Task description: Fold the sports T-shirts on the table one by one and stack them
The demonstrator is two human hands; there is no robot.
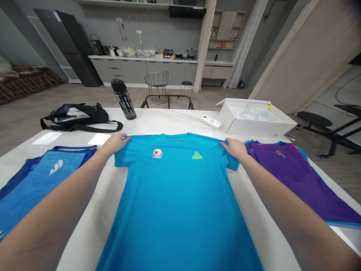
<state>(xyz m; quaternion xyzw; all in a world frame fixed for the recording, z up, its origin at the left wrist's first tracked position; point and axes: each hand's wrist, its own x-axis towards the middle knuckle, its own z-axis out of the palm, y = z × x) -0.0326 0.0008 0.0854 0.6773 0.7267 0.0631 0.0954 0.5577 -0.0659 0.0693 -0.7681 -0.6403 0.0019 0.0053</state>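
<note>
A turquoise T-shirt [177, 188] lies spread over the white table, front up, its collar at the far end. It has a round red-and-white badge and a green PEAK logo on the chest. My left hand [117, 143] pinches the shirt's left shoulder near the sleeve. At the opposite shoulder, my right hand [234, 147] grips the cloth the same way. The fabric between both hands is stretched fairly flat. The shirt's lower hem runs out of view at the bottom.
Folded blue shirts [60, 165] lie left, a purple shirt [287, 177] with others beneath lies right. Along the table's [175, 116] far side are a black bag [79, 116], a dark bottle [124, 99], a white remote-like device [211, 122] and an open white box [254, 124].
</note>
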